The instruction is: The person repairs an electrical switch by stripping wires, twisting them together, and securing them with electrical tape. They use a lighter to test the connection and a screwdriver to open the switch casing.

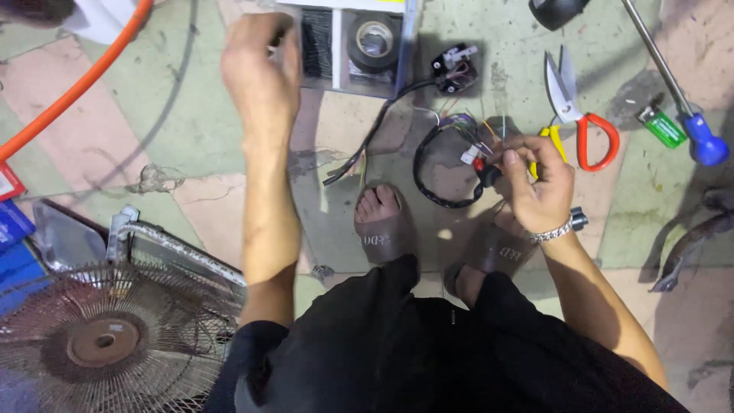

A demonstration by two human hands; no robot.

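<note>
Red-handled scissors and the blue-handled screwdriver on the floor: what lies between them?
In the head view, a small green lighter lies between the red-handled scissors and the blue-handled screwdriver, on bare floor.

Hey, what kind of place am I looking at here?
Probably an informal repair spot on a floor, likely electrical work. A wiring harness is held in the right hand, with scissors, a screwdriver and electrical tape lying on worn tiles.

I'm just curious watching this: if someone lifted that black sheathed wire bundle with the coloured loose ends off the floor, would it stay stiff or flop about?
The black sheathed wire bundle would probably droop, since it already curls in a loop. The thin coloured wire ends splay loosely by the right hand, so they likely bend easily. It looks light.
</note>
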